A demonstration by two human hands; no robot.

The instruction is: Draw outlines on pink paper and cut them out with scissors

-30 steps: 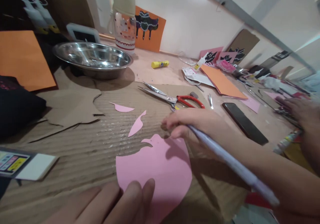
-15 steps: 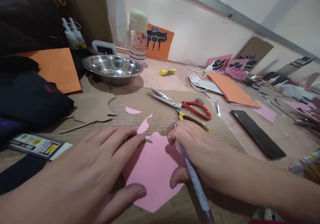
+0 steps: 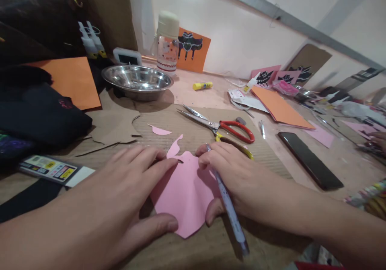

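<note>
A pink paper cutout lies on the cardboard, its middle buckled into a soft ridge. My left hand grips its left side, thumb at the lower edge and fingers along the upper edge. On the right side, my right hand holds the paper between thumb and fingers. A pale purple pen is also tucked in that hand, tip up, its far end pointing down toward me. Just above the left fingertips, a curved pink strip touches the cutout's top. A small pink scrap lies beyond it.
Scissors with red and yellow handles lie open-bladed beyond my hands. A phone is at right, a steel bowl at back left. Behind are a glue stick, a bottle and orange paper. Another person's hand shows at far right.
Both hands have slid slightly away from me with the pink paper. The paper, flatter before, now bulges in the middle. Part of another person's hand has appeared at the right edge.
</note>
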